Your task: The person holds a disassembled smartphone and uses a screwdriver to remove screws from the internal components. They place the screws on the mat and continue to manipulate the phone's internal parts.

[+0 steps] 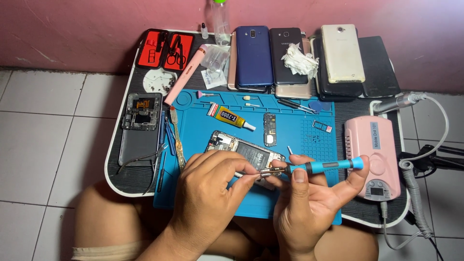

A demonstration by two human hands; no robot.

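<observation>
My right hand (309, 203) grips a small screwdriver (319, 166) with a blue and black handle, held level with its tip pointing left. My left hand (210, 186) pinches at the metal tip of the screwdriver, over the lower edge of an opened phone (241, 151) whose battery and boards show. The phone lies on a blue work mat (290, 130). A small circuit board (269, 129) and a tube of glue (231, 117) lie on the mat beyond the phone.
A low black table (125, 169) stands on white floor tiles. A phone frame (141, 126) and tweezers lie at left. A pink drill box (374, 154) sits at right. Several phones (253, 55), a red tool case (164, 50) and a bottle line the back.
</observation>
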